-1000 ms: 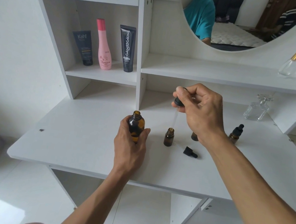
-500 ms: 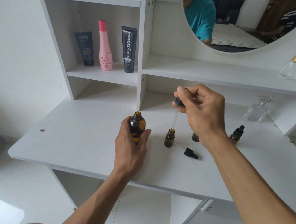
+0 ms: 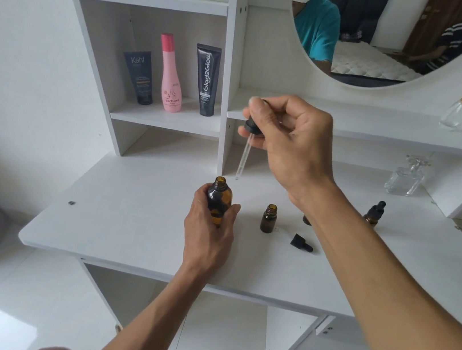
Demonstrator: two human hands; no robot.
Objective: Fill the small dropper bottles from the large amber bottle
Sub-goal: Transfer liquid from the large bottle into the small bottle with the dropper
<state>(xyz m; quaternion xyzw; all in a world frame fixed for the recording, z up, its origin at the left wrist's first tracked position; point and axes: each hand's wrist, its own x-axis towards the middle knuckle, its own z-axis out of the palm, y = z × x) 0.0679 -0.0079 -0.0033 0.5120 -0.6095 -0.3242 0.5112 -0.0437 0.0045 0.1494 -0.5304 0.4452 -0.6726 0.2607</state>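
The right hand (image 3: pixel 291 142) pinches the black rubber top of a dropper (image 3: pixel 246 150) between thumb and fingertips, closed firmly on it. The dropper's clear glass tube hangs down from the grip, leaning slightly so that its tip points down and to the left. Whether there is liquid in the tube is too faint to tell.

The tip hangs in the air just above and a little to the right of the open mouth of the large amber bottle (image 3: pixel 219 200). That bottle stands upright on the white desk (image 3: pixel 133 220), its long axis vertical, with no cap on. The left hand (image 3: pixel 209 231) wraps around its lower body, fingers closed on it to steady it. The next move likely turns on this small offset: the tube would need to shift slightly left and straighten to enter the narrow neck.

To the right of the big bottle, apart from it, stands a small open dropper bottle (image 3: pixel 268 218), upright and uncapped, below the right wrist. Just beside it to the right lies a loose black dropper cap (image 3: pixel 301 242), on its side. A second small bottle (image 3: pixel 306 219) shows only partly behind the right forearm. Farther right stands a third small bottle (image 3: pixel 373 213) with its black dropper top on.

At the back of the desk, shelves hold a dark tube, a pink bottle (image 3: pixel 172 76) and a black tube. A clear glass perfume bottle (image 3: pixel 406 180) stands at the far right, beneath a round mirror (image 3: pixel 380 32).
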